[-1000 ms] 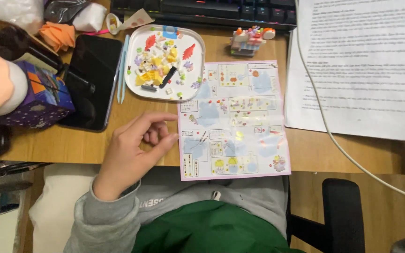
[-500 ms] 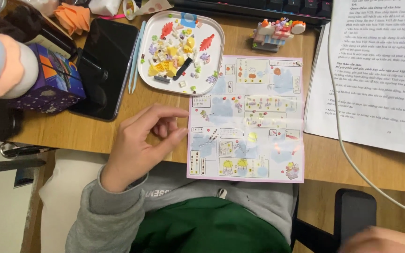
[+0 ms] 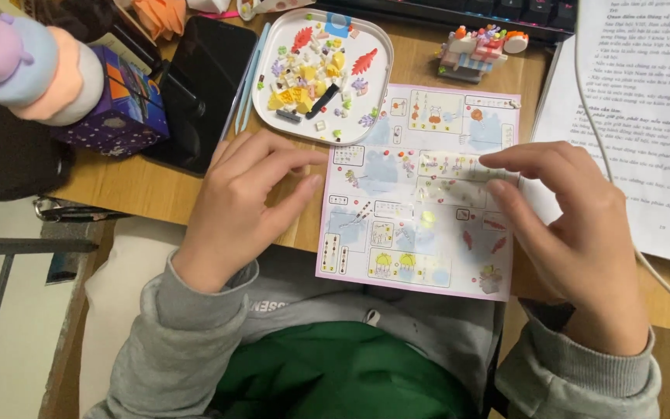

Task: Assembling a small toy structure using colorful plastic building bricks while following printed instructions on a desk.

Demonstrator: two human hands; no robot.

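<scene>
Instruction sheet [image 3: 420, 190] flat on desk [image 3: 149, 198] edge, squarely before body, for reading while building. Tray [image 3: 269, 58] of small loose bricks just beyond sheet's top left corner, within reach. Part-built model [image 3: 478, 50] beyond top right corner.

Left hand [image 3: 246, 206] loosely curled on desk, fingertips at sheet's left edge; nothing held. Right hand [image 3: 571, 225] over sheet's right edge, thumb and forefinger nearly closed; possibly pinching tiny piece, cannot confirm. Phone [image 3: 203, 89] dark, left of tray.
</scene>
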